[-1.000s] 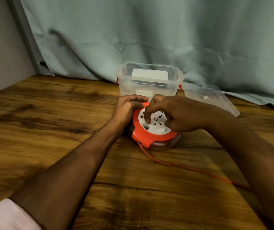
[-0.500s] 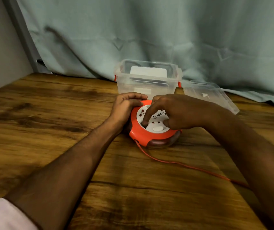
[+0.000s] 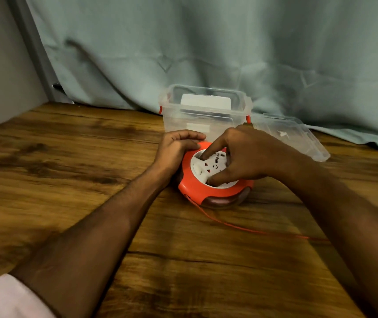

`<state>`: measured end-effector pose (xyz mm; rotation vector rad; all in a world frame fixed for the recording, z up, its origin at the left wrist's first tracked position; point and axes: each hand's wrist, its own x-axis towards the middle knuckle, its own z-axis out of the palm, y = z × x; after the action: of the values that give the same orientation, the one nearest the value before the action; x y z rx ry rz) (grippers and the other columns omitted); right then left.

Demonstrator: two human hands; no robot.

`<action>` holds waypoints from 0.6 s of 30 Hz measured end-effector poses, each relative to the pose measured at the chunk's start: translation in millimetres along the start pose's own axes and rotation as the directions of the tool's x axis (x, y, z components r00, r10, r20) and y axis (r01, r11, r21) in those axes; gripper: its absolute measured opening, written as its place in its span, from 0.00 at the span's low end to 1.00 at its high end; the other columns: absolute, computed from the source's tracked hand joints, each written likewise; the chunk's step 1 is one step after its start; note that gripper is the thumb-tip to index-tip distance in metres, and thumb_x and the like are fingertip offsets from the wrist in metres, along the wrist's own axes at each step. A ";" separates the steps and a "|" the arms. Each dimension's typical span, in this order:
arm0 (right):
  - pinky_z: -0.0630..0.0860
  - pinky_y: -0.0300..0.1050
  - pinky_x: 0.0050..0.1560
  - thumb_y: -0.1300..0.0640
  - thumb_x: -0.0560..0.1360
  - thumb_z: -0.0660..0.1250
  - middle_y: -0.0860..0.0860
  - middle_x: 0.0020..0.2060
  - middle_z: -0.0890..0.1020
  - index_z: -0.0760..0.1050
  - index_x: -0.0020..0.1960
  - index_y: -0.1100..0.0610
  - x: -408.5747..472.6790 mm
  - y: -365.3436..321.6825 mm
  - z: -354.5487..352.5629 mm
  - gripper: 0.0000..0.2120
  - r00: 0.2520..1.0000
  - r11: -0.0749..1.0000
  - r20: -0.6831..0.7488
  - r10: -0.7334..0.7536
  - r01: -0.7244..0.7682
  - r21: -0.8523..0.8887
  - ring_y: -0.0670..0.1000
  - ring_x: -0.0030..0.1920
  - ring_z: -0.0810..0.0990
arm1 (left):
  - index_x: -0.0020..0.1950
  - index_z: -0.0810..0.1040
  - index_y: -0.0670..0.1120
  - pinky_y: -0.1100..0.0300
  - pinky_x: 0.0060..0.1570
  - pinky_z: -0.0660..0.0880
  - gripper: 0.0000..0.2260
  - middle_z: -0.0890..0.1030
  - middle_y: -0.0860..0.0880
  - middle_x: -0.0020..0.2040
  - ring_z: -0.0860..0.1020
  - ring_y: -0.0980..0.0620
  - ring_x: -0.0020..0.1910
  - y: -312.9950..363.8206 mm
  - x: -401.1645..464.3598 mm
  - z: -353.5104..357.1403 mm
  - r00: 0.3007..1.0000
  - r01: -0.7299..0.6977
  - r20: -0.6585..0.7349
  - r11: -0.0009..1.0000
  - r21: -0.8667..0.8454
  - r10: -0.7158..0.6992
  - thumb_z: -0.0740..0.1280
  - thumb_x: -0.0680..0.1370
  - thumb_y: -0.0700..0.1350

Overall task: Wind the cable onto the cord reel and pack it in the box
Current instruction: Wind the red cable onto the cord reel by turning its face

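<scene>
The round orange cord reel with a white socket face (image 3: 214, 180) lies on the brown wooden table (image 3: 68, 171), just near of the clear plastic box with orange latches (image 3: 204, 115). The left hand (image 3: 178, 150) curls around its left rim. The right hand (image 3: 245, 154) presses bent fingers on the socket face. The thin orange cable (image 3: 247, 228) runs off to the right. A white label on the box is unreadable. The clear plastic lid (image 3: 295, 136) lies right of the box.
</scene>
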<state>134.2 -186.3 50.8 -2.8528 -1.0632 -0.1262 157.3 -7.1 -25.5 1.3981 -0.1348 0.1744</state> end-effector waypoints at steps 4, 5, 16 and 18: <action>0.78 0.46 0.43 0.25 0.54 0.70 0.40 0.52 0.80 0.83 0.57 0.40 4.0 0.3 13.0 0.36 0.985 0.982 -0.060 0.161 -0.153 0.112 0.45 0.50 0.76 | 0.55 0.82 0.34 0.59 0.44 0.80 0.14 0.84 0.36 0.50 0.82 0.45 0.45 -1.2 1.7 -2.1 1.000 -0.011 0.013 1.000 0.026 0.010 0.63 0.72 0.28; 0.75 0.44 0.39 0.26 0.55 0.72 0.40 0.50 0.79 0.84 0.57 0.42 5.1 -0.1 17.5 0.35 0.973 0.968 -0.082 0.214 -0.201 0.150 0.45 0.49 0.75 | 0.54 0.83 0.34 0.60 0.42 0.80 0.14 0.84 0.37 0.49 0.83 0.47 0.44 -1.4 1.8 -2.2 1.000 -0.017 0.014 0.999 0.033 0.017 0.63 0.72 0.28; 0.75 0.45 0.40 0.50 0.69 0.78 0.40 0.45 0.80 0.77 0.49 0.40 2.6 16.0 -10.6 0.13 0.999 1.000 -0.031 0.015 -0.016 -0.009 0.39 0.41 0.76 | 0.54 0.83 0.33 0.56 0.46 0.79 0.15 0.84 0.35 0.49 0.81 0.43 0.46 -0.1 1.6 -2.8 0.999 -0.024 -0.020 0.999 0.039 0.025 0.64 0.71 0.28; 0.77 0.44 0.42 0.59 0.69 0.78 0.38 0.53 0.77 0.77 0.52 0.37 -1.7 16.4 -16.7 0.21 0.990 0.995 0.125 -0.065 0.054 0.086 0.40 0.43 0.77 | 0.55 0.82 0.32 0.54 0.50 0.78 0.15 0.84 0.32 0.51 0.81 0.41 0.47 0.5 1.3 -2.7 1.000 -0.022 -0.013 0.999 0.034 0.023 0.63 0.71 0.28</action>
<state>142.9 -201.7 66.2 -2.7887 -1.1486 0.0953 158.4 -4.3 -25.2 1.4295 -0.1369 0.2055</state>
